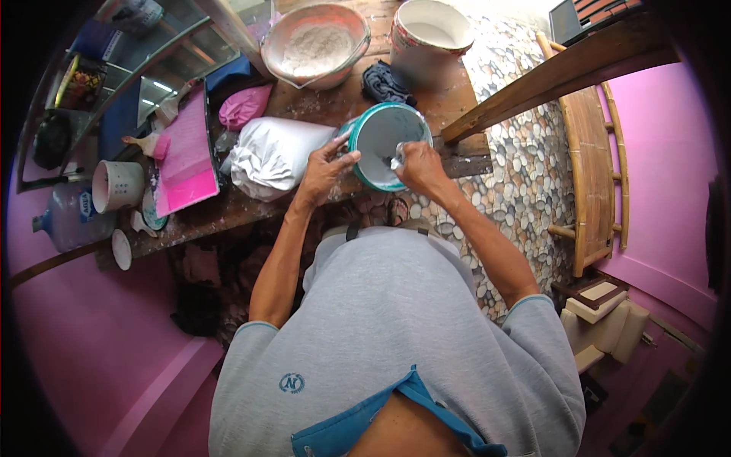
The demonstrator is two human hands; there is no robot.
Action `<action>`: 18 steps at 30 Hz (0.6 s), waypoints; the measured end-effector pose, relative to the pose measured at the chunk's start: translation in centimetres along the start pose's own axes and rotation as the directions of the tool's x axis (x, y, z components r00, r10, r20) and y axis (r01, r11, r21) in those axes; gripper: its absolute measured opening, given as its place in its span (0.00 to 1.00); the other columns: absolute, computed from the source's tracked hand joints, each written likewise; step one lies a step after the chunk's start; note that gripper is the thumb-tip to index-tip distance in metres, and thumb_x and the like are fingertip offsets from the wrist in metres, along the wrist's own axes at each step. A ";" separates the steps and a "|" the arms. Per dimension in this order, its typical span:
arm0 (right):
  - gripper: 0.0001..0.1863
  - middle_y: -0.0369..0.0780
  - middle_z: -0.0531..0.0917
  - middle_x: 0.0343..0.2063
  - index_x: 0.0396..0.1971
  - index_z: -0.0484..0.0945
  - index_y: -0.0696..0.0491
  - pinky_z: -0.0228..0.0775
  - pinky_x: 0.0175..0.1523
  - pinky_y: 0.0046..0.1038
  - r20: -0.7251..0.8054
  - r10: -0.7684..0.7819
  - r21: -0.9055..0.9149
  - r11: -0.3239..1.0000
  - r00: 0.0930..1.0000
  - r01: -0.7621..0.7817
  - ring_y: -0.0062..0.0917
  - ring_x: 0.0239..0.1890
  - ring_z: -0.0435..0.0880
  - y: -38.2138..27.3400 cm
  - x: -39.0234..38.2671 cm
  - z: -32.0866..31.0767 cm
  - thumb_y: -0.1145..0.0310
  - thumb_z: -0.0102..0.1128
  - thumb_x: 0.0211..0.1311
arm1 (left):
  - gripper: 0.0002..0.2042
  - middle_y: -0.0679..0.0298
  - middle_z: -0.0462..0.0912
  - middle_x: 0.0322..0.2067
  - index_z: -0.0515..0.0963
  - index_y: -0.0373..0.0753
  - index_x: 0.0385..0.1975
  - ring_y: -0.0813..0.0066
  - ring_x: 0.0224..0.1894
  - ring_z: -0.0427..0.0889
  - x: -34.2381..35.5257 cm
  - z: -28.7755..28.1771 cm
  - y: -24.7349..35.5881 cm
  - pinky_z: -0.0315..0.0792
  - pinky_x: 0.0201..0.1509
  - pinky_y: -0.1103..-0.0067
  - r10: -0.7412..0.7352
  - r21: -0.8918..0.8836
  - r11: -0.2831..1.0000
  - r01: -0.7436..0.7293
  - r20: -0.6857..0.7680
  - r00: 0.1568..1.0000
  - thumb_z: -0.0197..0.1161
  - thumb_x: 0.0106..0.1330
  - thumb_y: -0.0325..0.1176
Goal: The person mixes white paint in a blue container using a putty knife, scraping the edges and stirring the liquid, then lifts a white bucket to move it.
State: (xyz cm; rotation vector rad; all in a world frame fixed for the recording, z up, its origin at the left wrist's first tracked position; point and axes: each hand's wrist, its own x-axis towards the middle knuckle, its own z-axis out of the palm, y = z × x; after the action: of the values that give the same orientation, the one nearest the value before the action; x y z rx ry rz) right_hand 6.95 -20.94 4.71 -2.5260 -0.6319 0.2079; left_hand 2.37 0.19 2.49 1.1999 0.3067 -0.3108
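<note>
A teal-rimmed bucket (371, 116), pale inside, stands tilted at the near edge of the wooden table. My left hand (327, 171) grips its left side, with the fingers at the rim. Inside the opening, on its right, my right hand (420, 169) is closed around something small and whitish with a dark end; its kind does not show. Left of the bucket lies a white sack (276, 156), bunched at its end. A dark crumpled cloth (387, 82) sits just behind the bucket.
Behind stand a basin of pale powder (316, 47) and a whitish pail (432, 30). A pink paint tray (186, 152), a brush (156, 146) and a white tub (118, 186) crowd the left. A wooden post (556, 80) slants at right, near a bamboo bench (588, 175).
</note>
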 end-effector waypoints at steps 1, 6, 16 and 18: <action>0.08 0.53 0.79 0.24 0.23 0.76 0.60 0.73 0.39 0.43 -0.035 -0.021 0.007 1.000 0.999 0.021 0.48 0.32 0.80 -0.3 0.0 0.3 0.71 0.58 0.43 | 0.24 0.66 0.75 0.43 0.68 0.36 0.58 0.81 0.43 0.75 -0.4 0.4 0.5 0.72 0.45 0.83 0.014 0.003 1.000 -0.014 0.008 1.000 0.63 0.60 0.26; 0.07 0.51 0.79 0.25 0.23 0.75 0.58 0.71 0.38 0.43 -0.167 -0.083 0.049 0.994 0.982 0.093 0.47 0.32 0.79 -0.3 3.0 0.6 0.71 0.59 0.43 | 0.23 0.65 0.75 0.45 0.68 0.35 0.58 0.80 0.43 0.75 -0.6 0.3 0.9 0.73 0.46 0.83 0.010 -0.027 1.000 -0.010 0.017 1.000 0.62 0.61 0.25; 0.10 0.54 0.80 0.25 0.23 0.77 0.61 0.74 0.41 0.42 0.027 0.061 -0.037 0.998 0.998 -0.060 0.48 0.32 0.81 0.8 0.8 0.2 0.69 0.58 0.43 | 0.23 0.67 0.77 0.41 0.68 0.33 0.56 0.83 0.39 0.77 -0.2 -0.4 0.5 0.73 0.41 0.86 0.040 -0.060 0.997 -0.041 -0.006 0.999 0.64 0.60 0.26; 0.12 0.55 0.79 0.23 0.23 0.77 0.62 0.73 0.41 0.43 0.023 0.050 0.039 0.998 0.998 -0.051 0.50 0.32 0.80 0.4 0.8 0.2 0.68 0.61 0.41 | 0.23 0.66 0.77 0.41 0.69 0.33 0.56 0.83 0.39 0.77 0.0 -0.2 0.7 0.73 0.42 0.86 0.041 -0.082 0.996 -0.040 0.019 0.999 0.64 0.60 0.26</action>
State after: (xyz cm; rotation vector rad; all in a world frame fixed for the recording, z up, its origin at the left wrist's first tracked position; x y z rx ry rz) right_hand 7.74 -20.72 4.29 -2.5060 -0.5674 0.2643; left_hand 2.62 0.60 3.00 1.1204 0.2738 -0.2730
